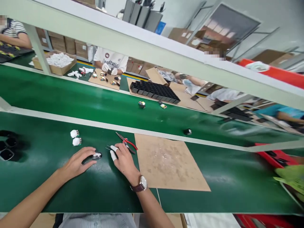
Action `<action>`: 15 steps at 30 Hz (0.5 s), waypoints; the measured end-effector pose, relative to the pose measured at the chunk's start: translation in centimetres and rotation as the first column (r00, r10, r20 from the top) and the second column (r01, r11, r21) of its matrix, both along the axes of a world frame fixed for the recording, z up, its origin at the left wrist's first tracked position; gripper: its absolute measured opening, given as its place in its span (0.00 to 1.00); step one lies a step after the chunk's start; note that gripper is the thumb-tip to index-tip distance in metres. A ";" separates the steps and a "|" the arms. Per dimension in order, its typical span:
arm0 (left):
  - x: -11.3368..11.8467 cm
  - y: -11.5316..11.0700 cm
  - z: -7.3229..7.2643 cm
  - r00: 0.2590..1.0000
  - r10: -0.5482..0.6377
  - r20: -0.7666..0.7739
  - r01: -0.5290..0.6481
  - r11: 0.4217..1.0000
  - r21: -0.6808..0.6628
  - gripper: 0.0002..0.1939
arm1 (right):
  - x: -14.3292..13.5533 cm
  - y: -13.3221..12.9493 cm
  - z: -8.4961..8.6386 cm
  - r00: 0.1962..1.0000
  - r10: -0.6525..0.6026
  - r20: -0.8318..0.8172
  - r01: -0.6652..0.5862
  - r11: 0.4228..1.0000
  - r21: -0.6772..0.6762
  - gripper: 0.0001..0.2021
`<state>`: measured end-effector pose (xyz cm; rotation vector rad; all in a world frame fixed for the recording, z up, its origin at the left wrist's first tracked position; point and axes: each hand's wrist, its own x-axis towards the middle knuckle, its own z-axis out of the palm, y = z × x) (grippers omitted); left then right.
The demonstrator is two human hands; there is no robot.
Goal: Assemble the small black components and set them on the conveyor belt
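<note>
My left hand [77, 161] rests on the green bench, its thumb and fingers closed around a small black casing [97, 155] with something white inside. To its right, my right hand [124, 160] wears white finger cots on two fingers and pinches thin metal tweezers [108, 147], whose tips point left toward the casing without touching it. Just behind the right hand lie red-handled pliers [129, 143], partly covered by it. Two small white-topped parts [76, 141] with green edges sit beyond my left hand.
A stained cardboard sheet [175, 167] lies right of my hands. Black casings [9, 145] stand at far left. Beyond a pale rail runs a green conveyor belt [106, 109] carrying several small parts. Red bins [273, 158] are at right. Co-workers sit opposite, beneath an overhead shelf [142, 44].
</note>
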<state>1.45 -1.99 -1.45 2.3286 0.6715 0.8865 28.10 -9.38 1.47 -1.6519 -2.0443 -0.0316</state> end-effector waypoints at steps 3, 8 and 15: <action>0.2 -0.1 0.6 0.997 -0.078 -0.004 0.078 0.993 0.092 0.13 | -1.1 0.8 0.5 0.990 0.087 -0.107 -0.082 0.995 0.052 0.13; 0.9 -0.4 0.9 0.996 -0.079 0.051 0.082 0.995 -0.064 0.07 | -2.9 2.1 -0.5 0.962 0.172 -0.212 -0.153 0.983 0.105 0.14; 1.3 1.1 1.9 0.893 0.371 0.256 0.063 0.460 -0.886 0.21 | -3.0 1.5 -2.8 0.956 0.244 -0.160 -0.216 0.961 0.176 0.18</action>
